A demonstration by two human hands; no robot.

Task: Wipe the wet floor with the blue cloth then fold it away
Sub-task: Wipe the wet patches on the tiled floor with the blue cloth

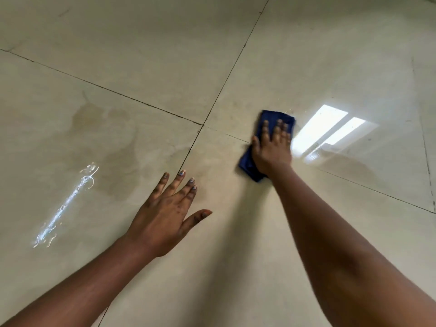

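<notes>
Two bare hands are being held out over a glossy beige tiled floor (306, 55) crossed by dark grout lines (226, 79). A folded dark blue cloth (247, 161) is being pressed flat against the floor right of centre, just right of the point where the grout lines meet. It is being covered by the right hand (271, 149), whose fingers (279, 128) are being kept spread flat on top of the cloth rather than curled around it; the cloth's far edge is showing beyond the fingertips and its near left corner beside the wrist. The left hand (162, 220) is being held palm down near the centre, apart from the cloth, with its fingers (179, 182) splayed wide and nothing in them; whether it is touching the tile cannot be told. A darker damp patch (101, 119) is being seen on the tile to the left, and a streak of glinting water (66, 204) is lying nearer on the left. A bright window reflection (330, 128) is being cast on the tile just right of the cloth.
</notes>
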